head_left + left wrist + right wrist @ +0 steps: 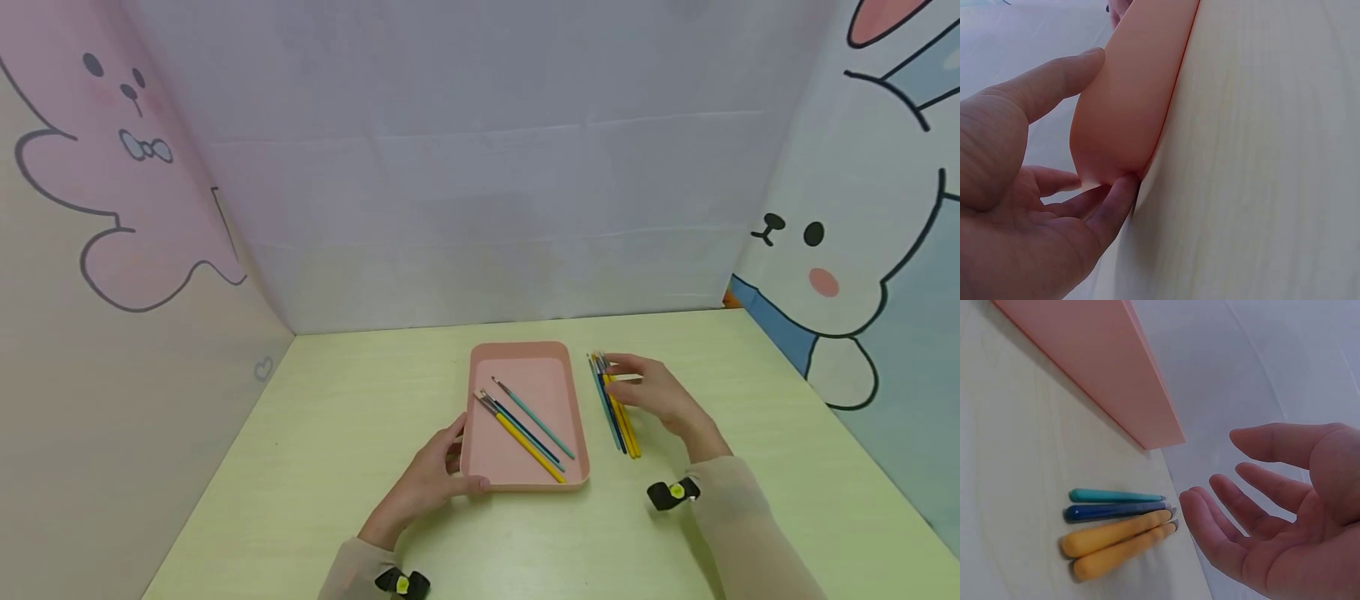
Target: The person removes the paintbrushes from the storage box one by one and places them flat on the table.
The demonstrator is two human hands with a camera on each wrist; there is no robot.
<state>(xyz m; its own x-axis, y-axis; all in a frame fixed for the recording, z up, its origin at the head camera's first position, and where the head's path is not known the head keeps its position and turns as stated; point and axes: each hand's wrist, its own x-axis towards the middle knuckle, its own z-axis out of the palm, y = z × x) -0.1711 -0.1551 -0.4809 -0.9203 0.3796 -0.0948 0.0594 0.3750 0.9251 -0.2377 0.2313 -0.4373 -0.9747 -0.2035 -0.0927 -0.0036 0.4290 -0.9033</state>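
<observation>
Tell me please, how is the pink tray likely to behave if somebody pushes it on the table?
The pink tray probably stays stiff, since its wall shows no dent where the left hand holds it. Being wide and low, it seems unlikely to tip. The paintbrushes inside may roll or slide, because they lie loose.

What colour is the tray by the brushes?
Pink; the tray shows best in the head view.

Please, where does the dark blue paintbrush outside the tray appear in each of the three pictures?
Head: the dark blue paintbrush lies right of the pink tray, near the right hand.
Left wrist: not in this picture.
Right wrist: lower left, between a teal paintbrush and two yellow paintbrushes.
Shared landmark: the pink tray, visible in all three.
</observation>
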